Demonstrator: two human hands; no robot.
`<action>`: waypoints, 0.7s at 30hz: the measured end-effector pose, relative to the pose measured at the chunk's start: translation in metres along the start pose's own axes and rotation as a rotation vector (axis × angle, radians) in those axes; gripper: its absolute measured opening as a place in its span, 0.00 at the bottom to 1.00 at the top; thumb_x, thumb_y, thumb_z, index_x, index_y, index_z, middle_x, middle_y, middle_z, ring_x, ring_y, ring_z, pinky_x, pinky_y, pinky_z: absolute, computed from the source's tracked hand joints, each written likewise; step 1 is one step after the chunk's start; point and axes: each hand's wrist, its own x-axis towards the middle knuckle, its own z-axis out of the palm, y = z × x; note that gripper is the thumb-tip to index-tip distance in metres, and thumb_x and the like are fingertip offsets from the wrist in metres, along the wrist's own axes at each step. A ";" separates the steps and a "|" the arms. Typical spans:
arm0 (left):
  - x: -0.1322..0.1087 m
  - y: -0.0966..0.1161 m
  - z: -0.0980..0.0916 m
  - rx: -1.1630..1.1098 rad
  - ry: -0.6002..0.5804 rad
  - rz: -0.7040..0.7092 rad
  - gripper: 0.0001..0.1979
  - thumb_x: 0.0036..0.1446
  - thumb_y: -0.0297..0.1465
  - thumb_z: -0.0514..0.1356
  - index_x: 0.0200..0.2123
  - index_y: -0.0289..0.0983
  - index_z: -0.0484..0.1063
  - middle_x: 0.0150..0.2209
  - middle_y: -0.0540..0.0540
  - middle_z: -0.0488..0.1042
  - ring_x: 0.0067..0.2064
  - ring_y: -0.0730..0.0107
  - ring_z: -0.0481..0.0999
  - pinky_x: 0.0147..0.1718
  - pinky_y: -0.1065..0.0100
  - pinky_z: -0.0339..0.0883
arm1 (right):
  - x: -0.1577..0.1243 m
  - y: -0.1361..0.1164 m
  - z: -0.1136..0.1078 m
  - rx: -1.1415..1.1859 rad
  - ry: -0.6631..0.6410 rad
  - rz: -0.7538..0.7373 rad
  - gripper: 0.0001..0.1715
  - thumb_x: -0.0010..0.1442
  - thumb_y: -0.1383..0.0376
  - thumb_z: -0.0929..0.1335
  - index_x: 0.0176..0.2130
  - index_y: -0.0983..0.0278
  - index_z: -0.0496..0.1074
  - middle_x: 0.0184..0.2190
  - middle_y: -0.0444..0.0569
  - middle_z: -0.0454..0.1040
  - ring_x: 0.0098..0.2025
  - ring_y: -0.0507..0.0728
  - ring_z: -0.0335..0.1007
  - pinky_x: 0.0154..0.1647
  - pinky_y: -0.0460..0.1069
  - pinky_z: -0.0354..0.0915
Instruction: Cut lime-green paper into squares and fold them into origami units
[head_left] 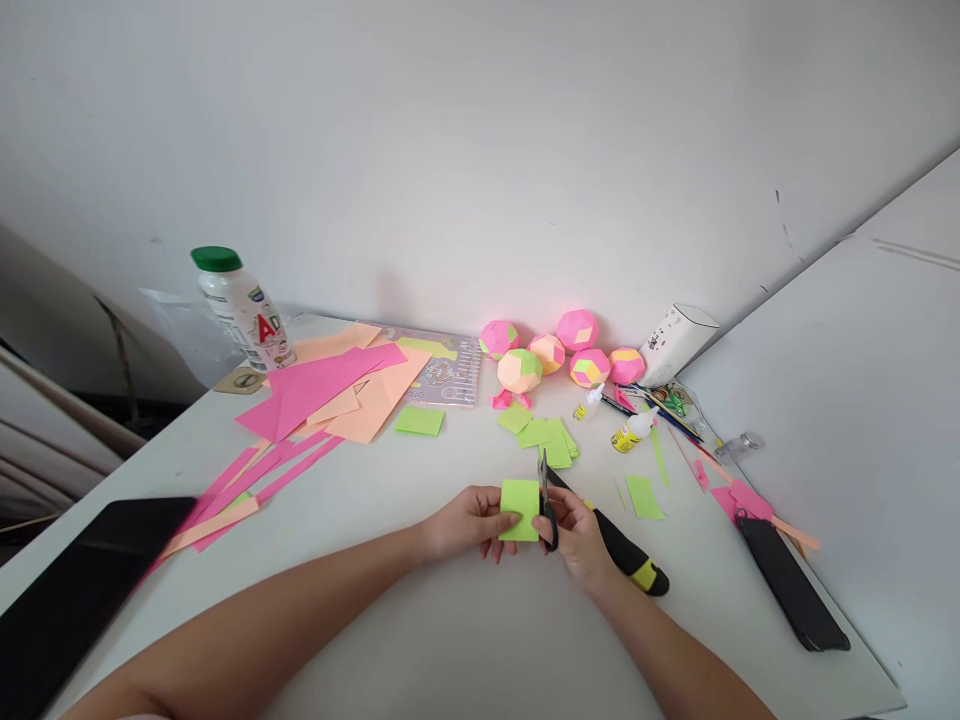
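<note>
Between my hands is a light green paper piece (519, 508), roughly square. My left hand (472, 523) grips its left side, thumb on the front and fingers behind. My right hand (576, 540) is closed on a pair of black-handled scissors (550, 520), blades pointing up along the paper's right edge; the right thumb also touches that edge. Whether the blades cut into the paper, I cannot tell. Just beyond my hands lie loose green paper squares (553, 440). A black and yellow handled tool (630, 555) lies partly behind my right hand.
Several folded paper balls (520, 371) sit by the wall. Glue bottles (634, 430) stand right of them. Pink and orange sheets (322, 390), a notebook (450, 380) and a white bottle (247, 310) are at left. Dark flat devices lie at left (90, 570) and right (795, 590).
</note>
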 end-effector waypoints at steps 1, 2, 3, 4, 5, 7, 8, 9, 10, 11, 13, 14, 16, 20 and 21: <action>0.001 -0.002 0.000 -0.018 0.026 0.011 0.17 0.52 0.44 0.61 0.34 0.34 0.70 0.24 0.47 0.76 0.19 0.75 0.70 0.18 0.74 0.62 | 0.000 0.000 0.001 -0.003 -0.012 -0.005 0.28 0.41 0.59 0.77 0.41 0.65 0.70 0.24 0.43 0.70 0.21 0.49 0.63 0.17 0.45 0.61; 0.002 -0.003 0.000 -0.046 0.057 0.029 0.17 0.52 0.44 0.61 0.34 0.34 0.69 0.23 0.48 0.75 0.18 0.76 0.70 0.18 0.74 0.62 | 0.000 -0.001 0.001 -0.005 -0.023 -0.012 0.27 0.42 0.59 0.77 0.42 0.64 0.70 0.24 0.43 0.69 0.22 0.50 0.64 0.17 0.45 0.61; 0.003 -0.004 -0.001 -0.080 0.090 0.049 0.18 0.52 0.44 0.61 0.34 0.34 0.69 0.23 0.48 0.75 0.18 0.76 0.69 0.18 0.74 0.62 | -0.001 -0.001 0.001 -0.003 -0.037 -0.018 0.27 0.44 0.58 0.76 0.42 0.64 0.70 0.25 0.43 0.69 0.23 0.51 0.64 0.18 0.45 0.62; 0.004 -0.004 -0.001 -0.115 0.121 0.067 0.18 0.52 0.44 0.61 0.34 0.34 0.68 0.22 0.49 0.75 0.17 0.76 0.69 0.17 0.74 0.62 | -0.001 -0.002 0.001 -0.001 -0.053 -0.023 0.26 0.46 0.57 0.75 0.43 0.64 0.70 0.24 0.43 0.68 0.24 0.51 0.65 0.18 0.45 0.62; 0.004 -0.004 -0.002 -0.148 0.149 0.080 0.18 0.51 0.44 0.62 0.34 0.34 0.68 0.22 0.49 0.74 0.17 0.77 0.69 0.17 0.74 0.62 | -0.002 -0.002 0.001 0.001 -0.073 -0.024 0.26 0.47 0.57 0.75 0.44 0.64 0.69 0.24 0.43 0.68 0.25 0.52 0.65 0.18 0.45 0.63; 0.005 -0.003 -0.003 -0.198 0.199 0.088 0.19 0.50 0.44 0.63 0.33 0.34 0.67 0.22 0.49 0.74 0.17 0.76 0.69 0.16 0.74 0.62 | -0.004 -0.003 -0.001 -0.005 -0.125 -0.003 0.26 0.50 0.55 0.73 0.45 0.64 0.69 0.25 0.44 0.68 0.26 0.52 0.65 0.18 0.45 0.63; 0.006 -0.002 -0.003 -0.217 0.218 0.085 0.19 0.48 0.44 0.64 0.32 0.34 0.67 0.22 0.49 0.74 0.17 0.76 0.68 0.15 0.75 0.61 | -0.005 -0.003 -0.002 -0.014 -0.148 0.017 0.26 0.51 0.55 0.73 0.46 0.64 0.68 0.25 0.44 0.68 0.26 0.52 0.65 0.18 0.45 0.63; 0.006 -0.001 -0.003 -0.232 0.233 0.081 0.20 0.47 0.45 0.64 0.32 0.34 0.66 0.21 0.48 0.74 0.16 0.76 0.68 0.15 0.75 0.61 | -0.006 -0.003 -0.004 -0.025 -0.162 0.041 0.26 0.52 0.55 0.72 0.46 0.64 0.68 0.25 0.44 0.68 0.25 0.52 0.65 0.18 0.45 0.63; 0.006 0.000 -0.003 -0.245 0.247 0.078 0.20 0.47 0.45 0.65 0.31 0.34 0.66 0.21 0.49 0.74 0.16 0.76 0.68 0.14 0.75 0.61 | -0.007 -0.003 -0.005 -0.036 -0.167 0.064 0.26 0.52 0.54 0.72 0.46 0.64 0.68 0.25 0.44 0.68 0.25 0.52 0.65 0.18 0.44 0.63; 0.006 0.001 -0.003 -0.257 0.259 0.079 0.20 0.46 0.45 0.65 0.31 0.34 0.66 0.21 0.49 0.74 0.16 0.76 0.68 0.14 0.75 0.61 | -0.008 -0.003 -0.005 -0.048 -0.167 0.083 0.26 0.51 0.54 0.72 0.46 0.64 0.68 0.25 0.44 0.68 0.25 0.52 0.65 0.17 0.44 0.63; 0.007 0.001 -0.003 -0.283 0.278 0.090 0.20 0.46 0.44 0.66 0.31 0.34 0.65 0.20 0.49 0.74 0.16 0.76 0.68 0.14 0.75 0.61 | -0.010 -0.004 -0.006 -0.072 -0.158 0.104 0.26 0.51 0.53 0.73 0.44 0.64 0.69 0.24 0.44 0.68 0.24 0.52 0.65 0.17 0.44 0.63; 0.007 0.001 -0.003 -0.296 0.286 0.096 0.20 0.46 0.44 0.65 0.31 0.35 0.65 0.20 0.49 0.74 0.16 0.76 0.69 0.14 0.75 0.61 | -0.011 -0.004 -0.006 -0.085 -0.155 0.110 0.26 0.50 0.52 0.73 0.44 0.64 0.69 0.24 0.44 0.68 0.24 0.52 0.65 0.17 0.44 0.63; 0.008 0.001 -0.004 -0.319 0.293 0.108 0.19 0.47 0.44 0.65 0.31 0.35 0.65 0.21 0.49 0.75 0.17 0.76 0.69 0.14 0.75 0.61 | -0.012 -0.005 -0.006 -0.105 -0.157 0.118 0.25 0.50 0.52 0.73 0.43 0.64 0.69 0.24 0.43 0.68 0.24 0.52 0.65 0.17 0.44 0.63; 0.008 0.000 -0.005 -0.340 0.288 0.120 0.19 0.47 0.43 0.65 0.31 0.34 0.66 0.21 0.49 0.75 0.17 0.76 0.69 0.14 0.75 0.62 | -0.012 -0.004 -0.006 -0.124 -0.172 0.127 0.24 0.51 0.53 0.72 0.43 0.63 0.69 0.24 0.43 0.68 0.24 0.51 0.64 0.18 0.44 0.62; 0.008 0.000 -0.005 -0.339 0.287 0.120 0.19 0.47 0.43 0.65 0.31 0.34 0.66 0.21 0.49 0.75 0.17 0.76 0.69 0.14 0.75 0.61 | -0.012 -0.004 -0.006 -0.126 -0.174 0.127 0.24 0.51 0.53 0.72 0.43 0.63 0.69 0.24 0.43 0.68 0.23 0.51 0.64 0.18 0.44 0.62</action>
